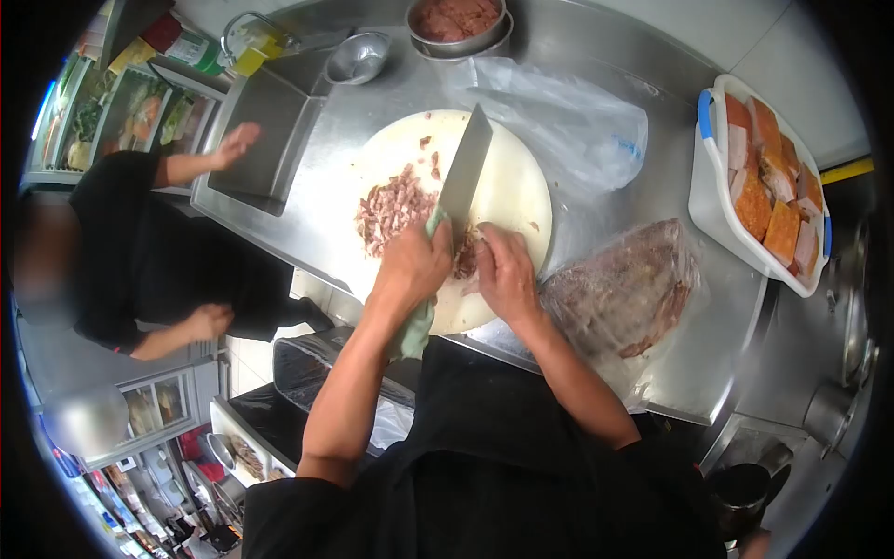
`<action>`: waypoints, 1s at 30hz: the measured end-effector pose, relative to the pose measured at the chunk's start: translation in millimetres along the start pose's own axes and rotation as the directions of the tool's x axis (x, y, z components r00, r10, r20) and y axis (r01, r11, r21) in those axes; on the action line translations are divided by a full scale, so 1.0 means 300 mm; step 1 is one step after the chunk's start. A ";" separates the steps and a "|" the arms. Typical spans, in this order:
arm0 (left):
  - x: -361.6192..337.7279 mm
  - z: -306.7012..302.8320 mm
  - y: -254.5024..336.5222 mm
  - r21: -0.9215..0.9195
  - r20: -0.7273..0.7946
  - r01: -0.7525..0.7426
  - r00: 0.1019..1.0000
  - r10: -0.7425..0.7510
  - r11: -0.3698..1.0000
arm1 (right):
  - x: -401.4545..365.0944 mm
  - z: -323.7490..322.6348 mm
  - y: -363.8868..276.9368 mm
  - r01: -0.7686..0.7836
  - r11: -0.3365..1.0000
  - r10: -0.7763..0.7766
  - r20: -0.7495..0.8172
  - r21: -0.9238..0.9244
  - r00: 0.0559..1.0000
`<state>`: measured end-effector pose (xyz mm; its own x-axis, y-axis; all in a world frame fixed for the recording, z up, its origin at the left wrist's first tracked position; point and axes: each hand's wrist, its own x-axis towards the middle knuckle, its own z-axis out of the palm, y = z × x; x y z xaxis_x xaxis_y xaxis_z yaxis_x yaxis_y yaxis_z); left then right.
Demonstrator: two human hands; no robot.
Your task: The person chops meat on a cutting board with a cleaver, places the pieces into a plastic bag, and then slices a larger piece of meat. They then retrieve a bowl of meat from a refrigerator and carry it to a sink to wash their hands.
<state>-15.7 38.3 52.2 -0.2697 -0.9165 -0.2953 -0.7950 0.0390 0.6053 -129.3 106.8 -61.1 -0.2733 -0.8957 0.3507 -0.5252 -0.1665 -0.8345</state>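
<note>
My left hand [410, 265] is closed round the handle of a cleaver [467, 163], with a light green cloth [414, 331] bunched under the grip. The broad blade points away from me over a round white chopping board [521, 186]. To the left of the blade lies a heap of chopped meat [396, 210], with a few loose bits above it. On the blade's right side, my right hand [506, 275] has its fingers bent onto a small dark piece of meat [464, 259], partly hidden by the fingers.
A plastic-wrapped slab of meat [624, 289] and a clear plastic bag [559, 116] lie right of the board. A white basket [722, 200] holds roasted meat pieces. A bowl of minced meat [456, 20] and a metal bowl [358, 58] stand behind. A co-worker [177, 252] stands left, by the sink [265, 140].
</note>
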 end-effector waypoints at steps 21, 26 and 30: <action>0.115 0.106 -0.043 -0.014 -0.147 -0.086 0.986 0.083 0.996 | -0.008 0.001 0.029 0.126 0.990 -0.121 0.072 -0.070 0.990; -0.089 0.026 -0.032 -0.066 0.040 0.076 0.997 -0.073 0.995 | -0.018 -0.016 0.010 0.036 0.999 -0.036 -0.017 -0.001 0.999; -0.263 0.105 -0.106 0.054 -0.057 0.010 0.998 -0.007 0.998 | -0.019 -0.027 0.019 0.071 0.997 -0.070 0.046 -0.022 0.997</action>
<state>13.7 121.8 33.0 -0.2330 -0.9379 -0.2572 -0.8260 0.0512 0.5613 -137.2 114.4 -64.4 -0.1989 -0.8998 0.3882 -0.5605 -0.2205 -0.7983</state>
